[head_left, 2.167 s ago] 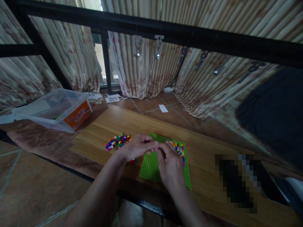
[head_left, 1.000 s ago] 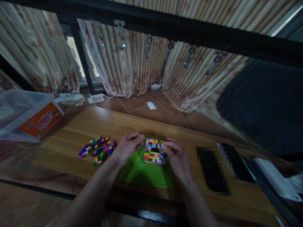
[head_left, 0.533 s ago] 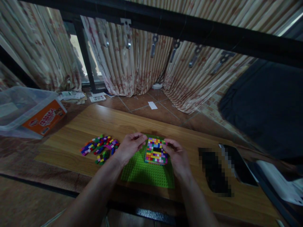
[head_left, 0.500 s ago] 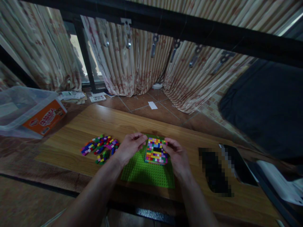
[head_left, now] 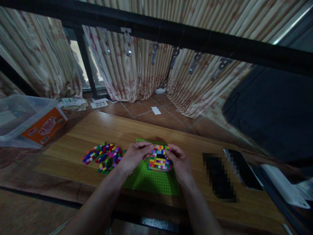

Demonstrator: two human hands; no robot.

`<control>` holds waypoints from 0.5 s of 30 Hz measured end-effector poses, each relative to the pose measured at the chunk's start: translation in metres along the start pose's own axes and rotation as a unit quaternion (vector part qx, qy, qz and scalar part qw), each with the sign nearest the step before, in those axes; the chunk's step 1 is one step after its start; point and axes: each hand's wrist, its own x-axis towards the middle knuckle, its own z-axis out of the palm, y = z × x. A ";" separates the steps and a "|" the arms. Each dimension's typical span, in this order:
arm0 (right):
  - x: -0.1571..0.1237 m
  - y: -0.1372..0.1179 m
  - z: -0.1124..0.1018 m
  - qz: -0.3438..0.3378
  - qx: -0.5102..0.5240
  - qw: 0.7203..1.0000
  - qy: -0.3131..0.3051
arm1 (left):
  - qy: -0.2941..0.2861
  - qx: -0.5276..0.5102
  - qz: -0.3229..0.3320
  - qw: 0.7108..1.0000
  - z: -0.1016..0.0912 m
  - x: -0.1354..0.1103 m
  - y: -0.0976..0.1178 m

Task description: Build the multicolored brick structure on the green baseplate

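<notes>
A multicoloured toy-brick structure (head_left: 160, 163), hollow with a dark rectangular opening in the middle, stands on a green studded baseplate (head_left: 151, 182). My left hand (head_left: 137, 155) is at its far left corner, thumb and forefinger pinched together; whatever lies between them is too small to make out. On the opposite side, my right hand (head_left: 179, 160) has its fingers closed on the structure's far right corner. Loose small bricks (head_left: 104, 155) in many colours lie in a heap left of the baseplate.
The wooden table (head_left: 110, 122) carries a blurred-out dark object (head_left: 220, 178) and a black phone-like device (head_left: 244, 169) on the right. A clear plastic bin (head_left: 31, 120) with an orange label stands at the left. Curtains (head_left: 124, 71) and a dark rail (head_left: 156, 31) are beyond.
My left hand's fingertips have come in against the far left corner of the structure. My right fingers have shifted slightly along its far right edge. The camera view has tilted slightly.
</notes>
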 end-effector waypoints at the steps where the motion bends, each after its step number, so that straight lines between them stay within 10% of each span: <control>1: 0.000 0.000 -0.001 -0.001 0.007 1.000 -0.003 | -0.002 -0.002 0.002 1.000 0.000 0.000 0.000; 8: -0.002 -0.011 -0.008 -0.103 -0.006 0.994 0.042 | -0.041 -0.014 -0.001 0.999 0.001 -0.003 0.004; 15: -0.020 -0.028 0.001 -0.227 -0.166 0.958 -0.048 | -0.081 -0.019 -0.010 0.996 0.004 -0.006 0.007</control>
